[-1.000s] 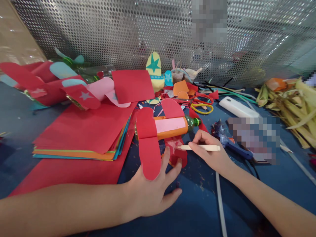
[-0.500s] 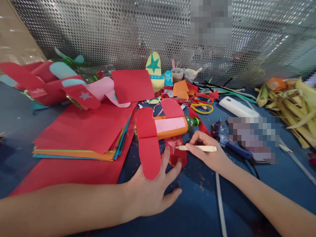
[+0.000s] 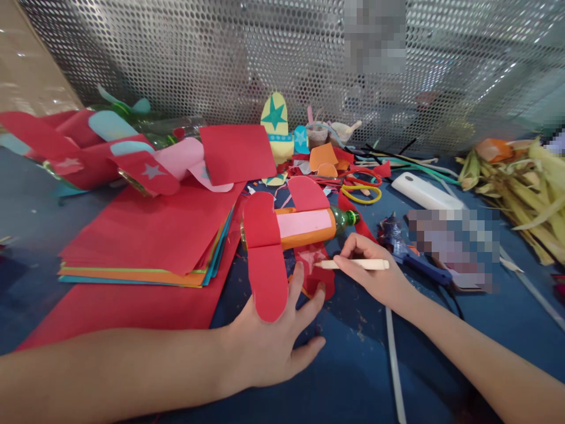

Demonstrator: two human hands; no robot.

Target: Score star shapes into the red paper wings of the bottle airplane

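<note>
**A:** What are the two hands doing?

**B:** The left hand (image 3: 269, 347) lies open and flat on the blue table (image 3: 353, 365). Its spread fingers (image 3: 309, 306) press on the near edge of a small red scrap (image 3: 315, 277) marked with a pale star. The right hand (image 3: 375, 277) is closed around a slim cream pen (image 3: 353, 265), pinched near the front. The pen's tip touches the scrap at the star.

**A:** Where does that scrap sit?

**B:** At the middle of the table, just in front of a toy plane built on a green plastic bottle (image 3: 304, 227) wrapped in orange and pink. The plane's red wing (image 3: 267, 282) hangs over the left hand's knuckles.

**A:** How would the scrap handle?

**B:** It looks thin, light and floppy, either craft foam or paper; I cannot tell which. A sheet like that probably slides or buckles under a pen tip, so pinning it flat beside the mark suits it better than lifting it by a corner. The pen looks rigid and light, and a grip close to the tip gives it the most control.

**A:** What else is nearby?

**B:** A stack of coloured sheets (image 3: 145, 241), red on top, lies to the left. A blue glue gun (image 3: 410, 253) sits just beyond the right hand, and a clear glue stick (image 3: 395, 365) lies beside the right forearm. There are yellow-green leaf strips (image 3: 521, 194) at far right and a perforated metal screen (image 3: 220, 59) behind.
</note>
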